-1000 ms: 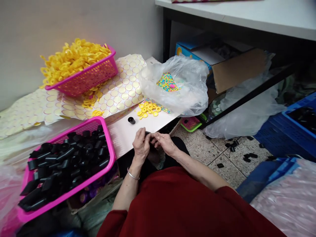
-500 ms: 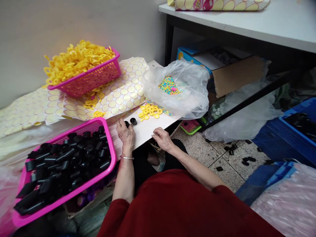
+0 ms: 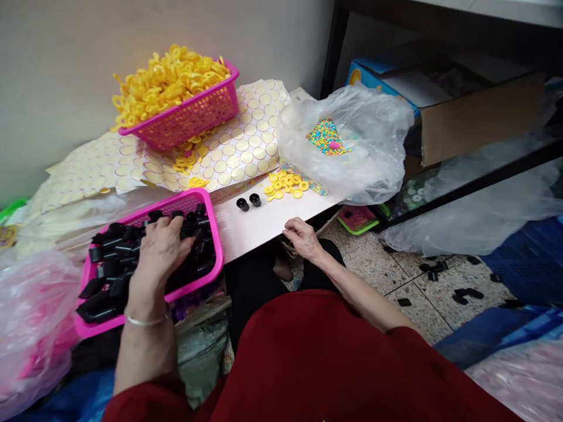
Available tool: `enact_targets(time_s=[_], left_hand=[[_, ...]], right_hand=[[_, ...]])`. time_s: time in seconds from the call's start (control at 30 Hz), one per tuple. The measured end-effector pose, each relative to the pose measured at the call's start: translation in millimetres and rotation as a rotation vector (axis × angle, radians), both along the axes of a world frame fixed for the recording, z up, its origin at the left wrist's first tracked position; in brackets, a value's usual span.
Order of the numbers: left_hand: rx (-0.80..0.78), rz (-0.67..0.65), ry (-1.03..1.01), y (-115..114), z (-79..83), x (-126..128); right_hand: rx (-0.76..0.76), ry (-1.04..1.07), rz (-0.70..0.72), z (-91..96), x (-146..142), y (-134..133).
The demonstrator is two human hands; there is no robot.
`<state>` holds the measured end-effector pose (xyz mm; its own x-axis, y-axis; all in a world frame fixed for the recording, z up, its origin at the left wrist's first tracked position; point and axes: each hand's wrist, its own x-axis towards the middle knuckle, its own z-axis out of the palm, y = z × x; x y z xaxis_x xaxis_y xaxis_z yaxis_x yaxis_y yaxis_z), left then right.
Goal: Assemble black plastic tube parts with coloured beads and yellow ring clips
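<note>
My left hand (image 3: 163, 243) reaches into a pink basket (image 3: 219, 249) heaped with short black plastic caps (image 3: 115, 265). Its fingers are apart over the caps, thumb stretched to the right; the fingertips are partly hidden among them. Two black caps (image 3: 242, 204) stand side by side, hollow end up, on the white board (image 3: 250, 230). Beyond them lies a small pile of yellow rings (image 3: 288, 183). At the board's front edge is my right hand (image 3: 303, 237), its fingers curled and closed. Whatever they may hold is hidden.
A second pink basket (image 3: 193, 114), piled with yellow ring pieces (image 3: 171, 82), sits on sticker sheets (image 3: 246, 140). Right of it rests a clear plastic bag (image 3: 373, 129) with colourful beads (image 3: 328, 138). A dark table leg and an opened carton (image 3: 479, 126) stand farther right.
My left hand has left the black caps on the board and moved left into the basket. The two caps stay standing. My right hand keeps its place at the board's edge; the view has shifted.
</note>
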<state>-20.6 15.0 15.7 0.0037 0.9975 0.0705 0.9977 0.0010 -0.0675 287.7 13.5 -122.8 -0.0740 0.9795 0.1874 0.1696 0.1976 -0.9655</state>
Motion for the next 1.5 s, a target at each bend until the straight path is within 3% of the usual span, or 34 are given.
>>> enact_targets(time_s=[0.1,0.2,0.33,0.5,0.6,0.7,0.77,0.83,0.97,1.17,1.5], left_hand=[[-0.378,-0.082,0.058,39.7,-14.7,-21.9],[-0.470,-0.122,0.051,57.7,-34.6,-27.9],[-0.421,-0.160,0.052,57.0,-44.4,-31.6],[-0.300,-0.001,-0.109,46.0,-34.1,-31.8],[-0.180,0.199,-0.400,38.5,-22.9,-33.7],[0.031,0.338,-0.911,28.4,-9.3,-31.8],[0.114,0.331,-1.287,20.0,0.7,-22.1],[0.060,0.260,-1.575,11.1,9.5,-3.1],[-0.129,0.168,-1.887,-2.5,15.5,52.6],[-0.272,0.120,-2.038,-0.3,-1.0,116.1],[-0.338,0.134,-2.059,4.5,-33.0,135.6]], right_hand=[[0.004,-0.008,0.024,2.1,1.9,-1.3],[0.023,-0.013,0.025,5.2,5.9,-1.0],[0.060,-0.004,0.035,11.0,8.1,5.0],[0.071,0.009,0.094,19.2,-2.2,14.9],[0.059,0.024,0.121,22.0,-9.9,14.9],[0.049,0.038,0.141,25.4,-13.8,10.1],[0.054,0.054,0.159,30.9,-16.0,6.0],[0.068,0.083,0.177,40.6,-19.8,2.0],[0.124,0.197,0.185,68.0,-33.1,-3.6],[0.282,0.230,0.209,90.6,-43.2,-0.7],[0.285,0.192,0.094,79.4,-37.3,-4.9]])
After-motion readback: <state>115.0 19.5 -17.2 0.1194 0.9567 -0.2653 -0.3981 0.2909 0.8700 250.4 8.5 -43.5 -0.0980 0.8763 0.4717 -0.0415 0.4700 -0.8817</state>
